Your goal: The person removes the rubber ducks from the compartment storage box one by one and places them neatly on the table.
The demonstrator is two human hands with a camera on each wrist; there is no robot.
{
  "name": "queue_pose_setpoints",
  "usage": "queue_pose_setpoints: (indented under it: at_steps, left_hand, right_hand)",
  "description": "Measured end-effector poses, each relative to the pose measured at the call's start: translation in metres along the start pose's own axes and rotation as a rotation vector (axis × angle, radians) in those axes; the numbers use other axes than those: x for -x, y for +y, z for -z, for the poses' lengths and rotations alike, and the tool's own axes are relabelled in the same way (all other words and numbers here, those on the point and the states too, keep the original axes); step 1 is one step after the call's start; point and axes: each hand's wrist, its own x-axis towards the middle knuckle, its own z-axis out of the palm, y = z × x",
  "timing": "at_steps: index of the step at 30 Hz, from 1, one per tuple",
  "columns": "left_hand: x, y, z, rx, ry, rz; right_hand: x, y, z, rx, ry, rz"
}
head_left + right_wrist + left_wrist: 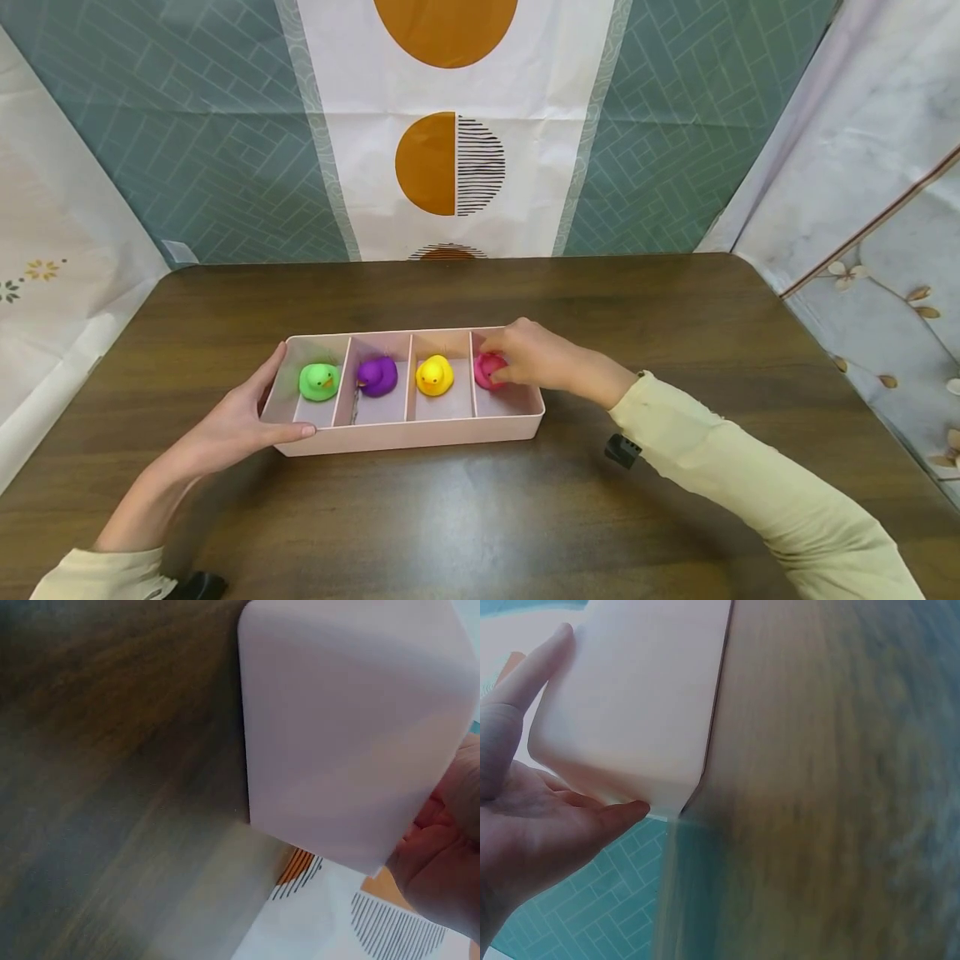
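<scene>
Partly, the right hand (536, 356) hides the pink toy (484, 370) it pinches

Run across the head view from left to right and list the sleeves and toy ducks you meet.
Left sleeve, green duck, purple duck, yellow duck, pink duck, right sleeve.

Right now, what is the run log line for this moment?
left hand: holds tray; right hand: grips pink duck; duck location: rightmost compartment
</scene>
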Motion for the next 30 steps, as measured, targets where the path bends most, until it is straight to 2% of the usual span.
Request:
queue_pose_setpoints:
  at_steps: [9, 18, 25, 30]
  left_hand:
    - [0.0, 0.0, 0.0, 0.001, -0.001, 0.002]
    - [0.0, 0.001, 0.001, 0.028, -0.004, 0.005]
    - [0.0, 0.002, 0.002, 0.027, -0.008, 0.004]
    - [0.0, 0.001, 0.001, 0.028, -0.006, 0.01]
  right_hand:
    - [-0.001, -0.003, -0.007, 0.001, -0.004, -0.025]
    - [0.003, 0.002, -0.006, -0.012, 0.072, 0.109]
    - [0.005, 0.002, -0.005, -0.079, 0.099, 0.038]
    - [0.009, 0.002, -0.002, -0.106, 0.138, 0.071]
